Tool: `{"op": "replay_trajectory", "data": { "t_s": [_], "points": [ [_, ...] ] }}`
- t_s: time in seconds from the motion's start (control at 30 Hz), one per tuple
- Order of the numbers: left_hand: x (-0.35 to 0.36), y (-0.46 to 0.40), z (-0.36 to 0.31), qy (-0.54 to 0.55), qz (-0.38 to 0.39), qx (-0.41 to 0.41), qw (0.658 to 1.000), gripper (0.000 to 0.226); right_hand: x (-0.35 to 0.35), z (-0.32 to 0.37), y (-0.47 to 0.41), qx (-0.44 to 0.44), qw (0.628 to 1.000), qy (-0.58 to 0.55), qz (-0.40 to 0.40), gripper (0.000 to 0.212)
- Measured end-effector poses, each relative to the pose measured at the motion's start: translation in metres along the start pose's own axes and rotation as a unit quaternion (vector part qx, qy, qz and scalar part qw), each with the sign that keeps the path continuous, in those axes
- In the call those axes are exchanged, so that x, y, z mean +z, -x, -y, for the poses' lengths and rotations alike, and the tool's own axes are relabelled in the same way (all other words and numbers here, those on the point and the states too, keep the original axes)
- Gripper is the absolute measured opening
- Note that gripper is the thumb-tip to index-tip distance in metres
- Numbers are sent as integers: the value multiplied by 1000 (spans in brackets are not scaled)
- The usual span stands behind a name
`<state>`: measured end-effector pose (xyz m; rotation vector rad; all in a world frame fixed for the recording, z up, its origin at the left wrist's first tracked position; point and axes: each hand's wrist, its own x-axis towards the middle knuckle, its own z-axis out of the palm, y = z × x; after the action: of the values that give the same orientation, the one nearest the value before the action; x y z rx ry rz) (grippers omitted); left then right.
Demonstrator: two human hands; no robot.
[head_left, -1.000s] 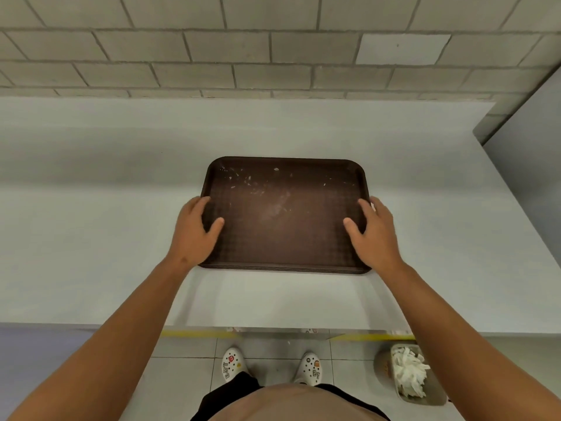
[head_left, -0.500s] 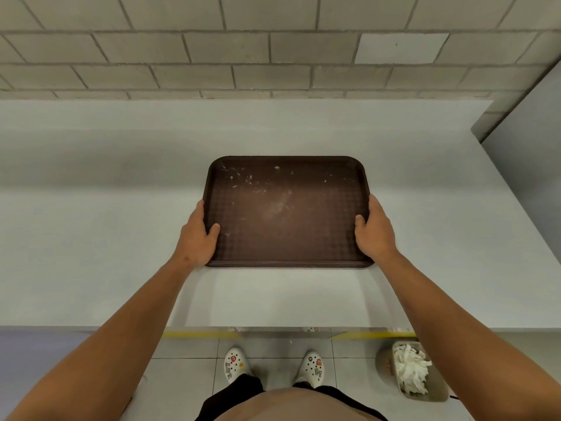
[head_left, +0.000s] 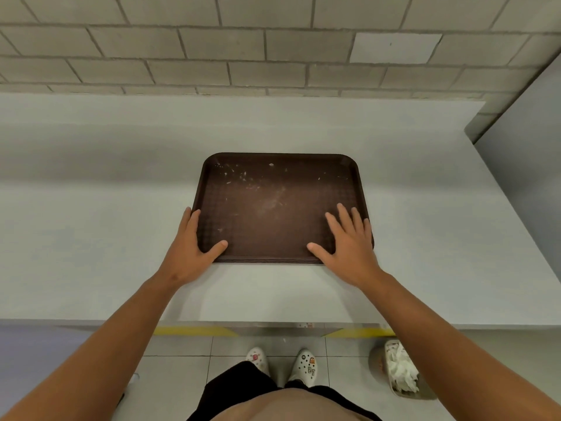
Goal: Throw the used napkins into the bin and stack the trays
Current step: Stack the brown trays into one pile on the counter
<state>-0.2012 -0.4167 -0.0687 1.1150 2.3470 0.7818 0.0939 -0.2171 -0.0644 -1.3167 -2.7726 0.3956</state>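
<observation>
A stack of dark brown trays (head_left: 279, 202) lies on the grey counter (head_left: 91, 238), the top one dusted with white crumbs. My left hand (head_left: 191, 244) rests at the stack's near left corner, fingers straight along the rim and thumb on the tray. My right hand (head_left: 349, 241) lies flat with spread fingers on the near right part of the top tray. A small bin (head_left: 400, 375) holding crumpled white napkins (head_left: 402, 370) stands on the floor at the lower right, partly behind my right forearm.
A block wall (head_left: 273, 44) rises behind the counter. A grey panel (head_left: 528, 153) bounds the counter on the right. Below the counter edge I see tiled floor (head_left: 176, 372), a yellow strip, and my white shoes (head_left: 282, 364).
Both hands let go of the tray's side edges. My right hand has moved onto the tray surface and lies flat; my left hand has straightened along the left rim. The stack has not moved.
</observation>
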Motion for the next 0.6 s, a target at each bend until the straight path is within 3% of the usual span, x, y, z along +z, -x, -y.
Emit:
{"op": "replay_trajectory", "data": {
  "t_s": [0.1, 0.27, 0.43, 0.6],
  "points": [
    [-7, -3, 9, 32, 18, 10, 999, 108, 2, 7, 1, 20, 1000, 9, -4, 91],
    [-17, -1, 10, 83, 42, 54, 994, 94, -6, -16, -7, 167, 985, -43, -17, 97],
    [-20, -3, 12, 93, 57, 82, 991, 112, -1, -10, 10, 104, 994, -31, -5, 96],
    [-17, -4, 15, 104, 58, 97, 988, 114, 2, -4, 23, 106, 994, -22, -1, 100]
  ]
}}
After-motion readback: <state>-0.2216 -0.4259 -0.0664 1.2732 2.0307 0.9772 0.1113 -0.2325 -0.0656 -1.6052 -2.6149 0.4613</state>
